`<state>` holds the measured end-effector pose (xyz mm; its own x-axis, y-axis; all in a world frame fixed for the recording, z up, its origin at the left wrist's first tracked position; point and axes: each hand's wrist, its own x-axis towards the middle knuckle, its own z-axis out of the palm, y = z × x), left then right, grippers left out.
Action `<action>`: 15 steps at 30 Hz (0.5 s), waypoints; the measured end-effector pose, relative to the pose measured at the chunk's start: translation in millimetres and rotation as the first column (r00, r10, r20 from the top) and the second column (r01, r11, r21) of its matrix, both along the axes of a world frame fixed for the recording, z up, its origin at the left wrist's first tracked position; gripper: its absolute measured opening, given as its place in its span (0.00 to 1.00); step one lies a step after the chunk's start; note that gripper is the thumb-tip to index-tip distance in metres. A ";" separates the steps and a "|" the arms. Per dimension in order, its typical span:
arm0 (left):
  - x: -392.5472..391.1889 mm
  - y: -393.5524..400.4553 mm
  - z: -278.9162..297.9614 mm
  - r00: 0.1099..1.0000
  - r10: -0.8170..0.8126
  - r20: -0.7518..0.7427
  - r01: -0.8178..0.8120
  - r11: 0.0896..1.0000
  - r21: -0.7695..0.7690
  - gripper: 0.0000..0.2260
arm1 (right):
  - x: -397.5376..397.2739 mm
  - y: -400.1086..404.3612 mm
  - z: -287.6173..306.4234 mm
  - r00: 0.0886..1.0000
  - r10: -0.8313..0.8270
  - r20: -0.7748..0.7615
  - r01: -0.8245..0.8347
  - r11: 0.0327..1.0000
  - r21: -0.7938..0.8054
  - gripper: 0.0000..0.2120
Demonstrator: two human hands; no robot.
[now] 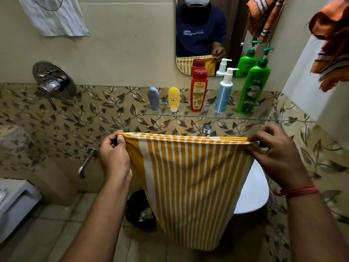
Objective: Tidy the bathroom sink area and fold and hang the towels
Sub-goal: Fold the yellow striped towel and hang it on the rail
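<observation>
Bathroom shelf (pixel 207 115) bottles lined up; striped towel (pixel 188 176), folded, pinched at both corners by left hand (pixel 115 156) and right hand (pixel 277 154) fingers; hanging pending.

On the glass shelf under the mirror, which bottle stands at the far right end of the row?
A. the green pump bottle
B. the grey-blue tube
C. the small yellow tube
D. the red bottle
A: the green pump bottle stands last on the right of the glass shelf, after the white-and-blue pump bottle, the red bottle, the yellow tube and the grey-blue tube.
</observation>
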<state>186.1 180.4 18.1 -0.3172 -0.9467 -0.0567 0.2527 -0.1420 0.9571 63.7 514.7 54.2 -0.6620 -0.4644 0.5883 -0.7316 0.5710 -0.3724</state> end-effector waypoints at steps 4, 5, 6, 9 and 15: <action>-0.1 -2.1 -1.4 1.000 -0.020 0.014 0.020 1.000 -0.006 0.08 | 0.6 2.2 0.8 1.000 -0.002 -0.019 0.001 0.999 -0.041 0.06; -0.3 -2.1 -1.4 1.000 -0.027 0.014 0.027 1.000 -0.010 0.08 | 0.6 3.3 1.6 1.000 0.009 0.007 -0.009 1.000 -0.028 0.06; -0.7 -1.6 -1.0 0.999 -0.035 0.015 0.035 0.999 -0.012 0.08 | 0.2 5.1 1.6 0.999 0.007 0.036 -0.007 1.000 -0.014 0.06; -0.7 -2.7 0.2 0.998 -0.052 0.021 0.052 0.998 -0.025 0.09 | 0.0 7.9 -0.1 0.968 0.033 0.248 0.007 0.987 -0.159 0.06; -0.9 -8.8 1.2 0.994 -0.092 0.053 0.095 0.993 -0.069 0.09 | 2.8 -0.7 -2.1 0.787 0.376 0.488 0.114 0.690 -0.715 0.11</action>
